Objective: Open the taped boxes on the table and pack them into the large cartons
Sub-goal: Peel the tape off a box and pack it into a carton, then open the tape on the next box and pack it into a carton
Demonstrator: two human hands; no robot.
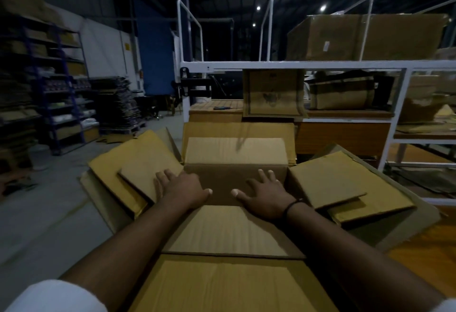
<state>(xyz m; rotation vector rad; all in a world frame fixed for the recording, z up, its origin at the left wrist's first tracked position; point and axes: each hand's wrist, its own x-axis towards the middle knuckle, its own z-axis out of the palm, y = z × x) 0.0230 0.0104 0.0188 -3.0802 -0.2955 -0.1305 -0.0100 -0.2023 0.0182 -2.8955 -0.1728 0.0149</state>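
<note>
The box (235,151) lies level inside the large carton (328,180), long axis left to right. The left hand (181,185) and right hand (265,193) press its near side, fingers straight and spread.

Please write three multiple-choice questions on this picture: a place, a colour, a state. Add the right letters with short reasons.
1. Where does the small box sit? A) on the white rack B) in the open large carton C) on the floor
2. What colour is the band on the right wrist? A) red B) white C) black
3. How do the left hand and right hand lie on the box? A) flat, fingers spread B) as fists C) pinching tape
1 B: spread flaps surround it. 2 C: a black loop circles the wrist. 3 A: the fingers are straight.
</note>
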